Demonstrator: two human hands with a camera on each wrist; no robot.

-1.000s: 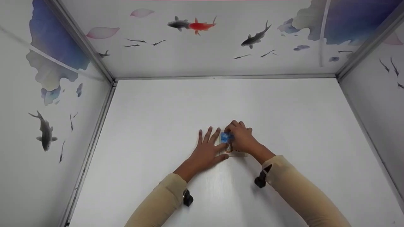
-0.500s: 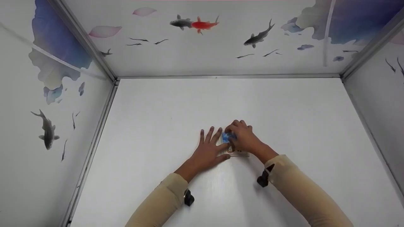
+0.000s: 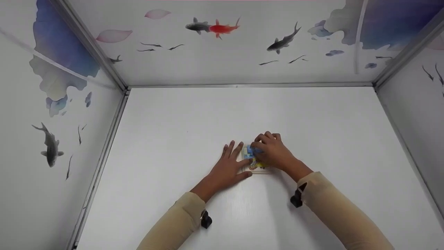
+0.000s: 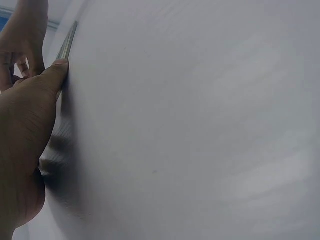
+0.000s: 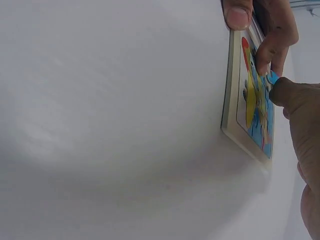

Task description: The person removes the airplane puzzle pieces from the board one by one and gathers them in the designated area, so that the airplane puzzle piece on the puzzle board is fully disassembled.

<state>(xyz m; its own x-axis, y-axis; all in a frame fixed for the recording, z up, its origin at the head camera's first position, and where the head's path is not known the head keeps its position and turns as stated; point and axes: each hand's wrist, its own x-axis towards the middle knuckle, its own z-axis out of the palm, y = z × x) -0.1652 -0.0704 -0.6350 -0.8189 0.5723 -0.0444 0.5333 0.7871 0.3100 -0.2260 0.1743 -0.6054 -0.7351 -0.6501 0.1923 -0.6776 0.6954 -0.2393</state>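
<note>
1. At far left stands the left wall (image 3: 20, 146), white, with a dark painted fish (image 3: 51, 149) and blue and grey blotches on it.
2. The left sleeve (image 3: 177, 222), beige, reaches in from the near side; a small black camera (image 3: 206, 221) sits at its cuff.
3. The left hand (image 3: 227, 169) lies with fingers spread, gripping nothing; its thumb touches the near edge of the puzzle board at the left corner, and its index finger rests on the picture face.
4. The puzzle board (image 5: 231, 85), pale-edged, lies flat on the white table (image 3: 180, 114), right of the middle and between the two hands. It shows a yellow shape (image 5: 251, 100) with a red tip, amid blue parts.
5. The right hand (image 3: 275, 152) is bent over the board's right part, fingers curled, pinching a small blue piece (image 5: 272, 77) at the thumb tip; the other fingertips are hidden in the right wrist view.
6. The right sleeve (image 3: 341, 208), also beige, comes from the near right, a second black camera (image 3: 296, 199) at its cuff.
7. At far right rises the right wall (image 3: 416, 114), white with thin dark strokes.
</note>
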